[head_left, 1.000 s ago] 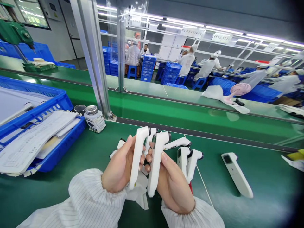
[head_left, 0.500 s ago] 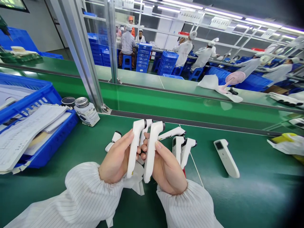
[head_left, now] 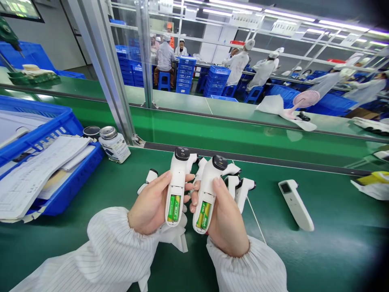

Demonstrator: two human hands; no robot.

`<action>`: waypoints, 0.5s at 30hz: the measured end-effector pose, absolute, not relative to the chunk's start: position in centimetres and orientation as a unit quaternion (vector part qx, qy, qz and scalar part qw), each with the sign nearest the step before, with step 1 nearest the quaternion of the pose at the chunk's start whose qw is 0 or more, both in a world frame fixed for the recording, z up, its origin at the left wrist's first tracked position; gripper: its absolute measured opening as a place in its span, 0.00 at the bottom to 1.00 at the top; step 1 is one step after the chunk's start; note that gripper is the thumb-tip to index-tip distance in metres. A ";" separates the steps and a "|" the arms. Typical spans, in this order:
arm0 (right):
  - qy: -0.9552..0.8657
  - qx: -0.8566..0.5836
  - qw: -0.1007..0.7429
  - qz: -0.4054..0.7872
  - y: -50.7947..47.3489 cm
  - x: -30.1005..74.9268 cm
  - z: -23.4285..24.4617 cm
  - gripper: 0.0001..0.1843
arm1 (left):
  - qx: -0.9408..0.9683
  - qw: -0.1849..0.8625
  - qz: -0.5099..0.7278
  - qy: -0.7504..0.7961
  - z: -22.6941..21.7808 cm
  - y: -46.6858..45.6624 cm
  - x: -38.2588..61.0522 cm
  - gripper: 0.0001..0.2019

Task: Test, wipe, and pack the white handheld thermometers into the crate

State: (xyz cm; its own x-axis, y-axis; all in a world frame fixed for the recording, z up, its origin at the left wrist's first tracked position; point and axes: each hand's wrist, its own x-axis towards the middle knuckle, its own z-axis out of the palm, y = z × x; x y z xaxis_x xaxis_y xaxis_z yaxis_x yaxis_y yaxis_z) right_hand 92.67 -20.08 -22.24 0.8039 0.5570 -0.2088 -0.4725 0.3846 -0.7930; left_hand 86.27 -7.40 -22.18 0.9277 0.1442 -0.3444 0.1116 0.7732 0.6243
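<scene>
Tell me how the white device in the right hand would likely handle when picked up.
The white device is probably stiff, judging by its moulded-looking shell. The handle might feel weighty for its size, with two green-and-yellow batteries inside. Because no cover hides them, a knock could perhaps shake the batteries loose.

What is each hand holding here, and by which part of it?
The left hand grips one white device by the sides of its handle, between thumb and fingers; the right hand grips a second device the same way.
</scene>
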 end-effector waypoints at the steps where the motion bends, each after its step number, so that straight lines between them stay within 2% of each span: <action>1: -0.046 -0.443 0.832 0.331 -20.1 92.7 -22.2 0.14 | 0.331 0.925 0.005 0.185 -22.0 -7.4 86.3 0.22; 4: -0.083 -0.407 0.830 0.372 -20.2 92.8 -22.1 0.25 | 0.307 0.937 -0.004 0.167 -21.8 -7.5 86.3 0.26; 6: -0.106 -0.398 0.829 0.377 -20.1 92.8 -22.1 0.28 | 0.298 0.942 -0.003 0.155 -21.7 -7.5 86.3 0.27; 15: -0.105 -0.400 0.833 0.368 -20.0 92.6 -22.0 0.28 | 0.308 0.941 0.003 0.141 -21.6 -7.6 86.3 0.26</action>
State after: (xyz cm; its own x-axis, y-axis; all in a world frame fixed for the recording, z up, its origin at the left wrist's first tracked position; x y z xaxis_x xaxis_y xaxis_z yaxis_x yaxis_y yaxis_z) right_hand 92.57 -20.03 -21.98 0.7070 0.6971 -0.1187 -0.5288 0.4098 -0.7433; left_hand 86.27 -7.58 -21.63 0.9604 0.0932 -0.2626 0.0803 0.8098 0.5812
